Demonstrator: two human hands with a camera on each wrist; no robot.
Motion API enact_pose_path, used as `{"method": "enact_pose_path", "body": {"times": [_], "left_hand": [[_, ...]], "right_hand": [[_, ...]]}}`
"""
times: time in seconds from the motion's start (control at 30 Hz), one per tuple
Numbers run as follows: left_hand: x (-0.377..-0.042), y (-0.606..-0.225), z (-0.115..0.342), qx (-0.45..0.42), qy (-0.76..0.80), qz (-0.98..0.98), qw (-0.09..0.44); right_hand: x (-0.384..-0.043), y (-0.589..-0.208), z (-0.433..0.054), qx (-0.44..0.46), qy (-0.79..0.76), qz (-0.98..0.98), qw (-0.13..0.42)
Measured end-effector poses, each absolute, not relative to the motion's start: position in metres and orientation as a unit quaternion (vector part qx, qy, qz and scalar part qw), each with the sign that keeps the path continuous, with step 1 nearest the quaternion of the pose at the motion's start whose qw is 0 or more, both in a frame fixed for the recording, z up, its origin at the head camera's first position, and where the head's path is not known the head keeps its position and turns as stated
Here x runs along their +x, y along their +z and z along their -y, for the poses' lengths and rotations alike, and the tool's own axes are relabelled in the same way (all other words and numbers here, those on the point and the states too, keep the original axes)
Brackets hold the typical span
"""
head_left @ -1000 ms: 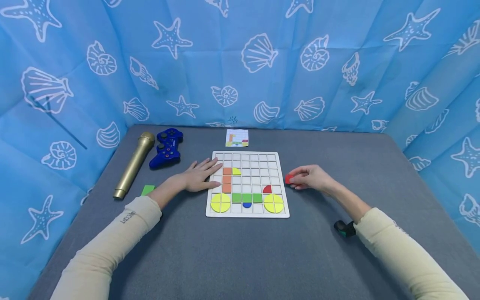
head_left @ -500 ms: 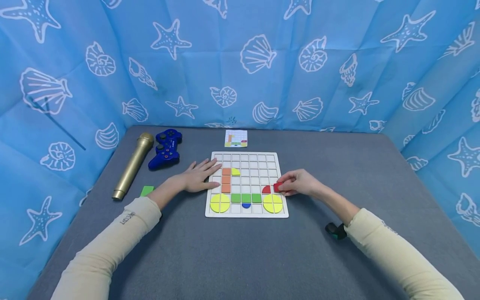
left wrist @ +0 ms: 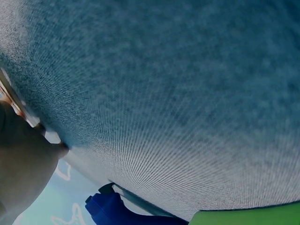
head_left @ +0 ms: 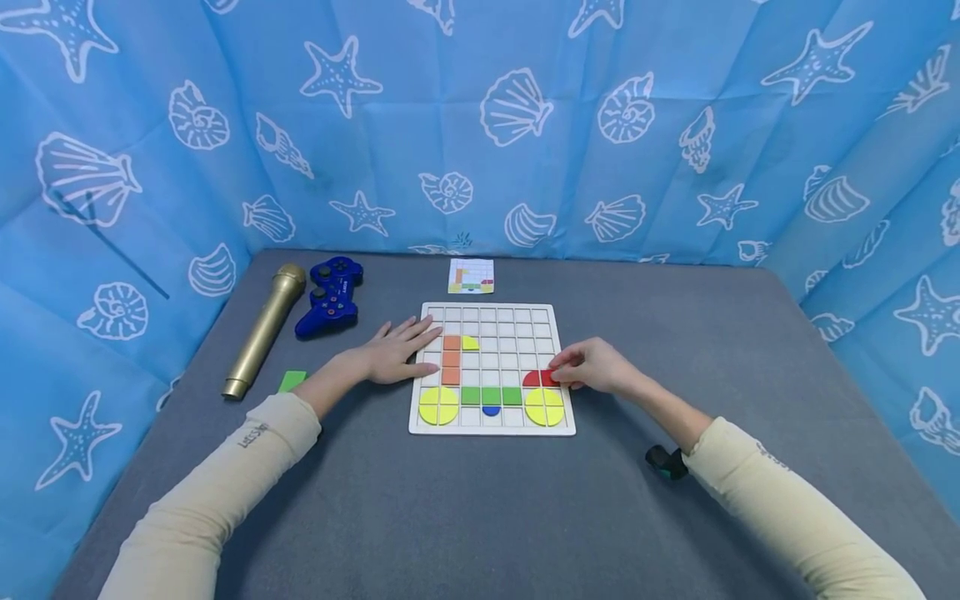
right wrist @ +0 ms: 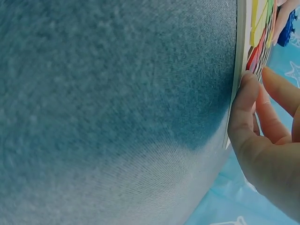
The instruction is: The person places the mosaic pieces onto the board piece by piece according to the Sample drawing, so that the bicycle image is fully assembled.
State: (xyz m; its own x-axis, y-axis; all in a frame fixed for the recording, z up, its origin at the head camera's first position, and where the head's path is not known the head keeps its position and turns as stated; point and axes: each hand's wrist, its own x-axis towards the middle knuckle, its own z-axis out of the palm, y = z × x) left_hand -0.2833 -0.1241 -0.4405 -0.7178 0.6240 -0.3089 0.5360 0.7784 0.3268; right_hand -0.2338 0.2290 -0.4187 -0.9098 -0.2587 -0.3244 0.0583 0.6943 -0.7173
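Observation:
A white grid board (head_left: 527, 331) lies flat on the grey table. Spread fingers of my left hand (head_left: 390, 355) rest on its left edge. At the board's right side, my right hand (head_left: 596, 367) holds a red square tile (head_left: 548, 378) by its right part with thumb and fingertips. The tile sits in the grid beside a red quarter-circle tile (head_left: 531, 379). Below are yellow quarter-circle tiles (head_left: 543, 407) forming a circle, with another yellow circle (head_left: 438, 406) at lower left. Orange squares (head_left: 451, 359) stand in a column, green squares (head_left: 491, 396) in a row above a blue half-circle (head_left: 491, 410).
Behind the board lies a small pattern card (head_left: 471, 275). To the left are a gold microphone (head_left: 264, 333) and a blue game controller (head_left: 330, 297). A green tile (head_left: 292, 380) lies by the left forearm. A blue shell-print curtain (head_left: 465, 125) closes off the back.
My right hand has carried the red square tile leftward from the table onto the board, into the cell right of the red quarter-circle. The left hand has stayed in place.

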Motion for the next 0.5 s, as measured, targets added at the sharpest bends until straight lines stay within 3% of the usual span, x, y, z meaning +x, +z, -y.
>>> {"method": "enact_pose_path", "body": {"times": [0.5], "left_hand": [[-0.284, -0.442, 0.123, 0.316, 0.107, -0.92, 0.206]], "right_hand": [[-0.253, -0.407, -0.232, -0.046, -0.421, -0.876, 0.232]]}}
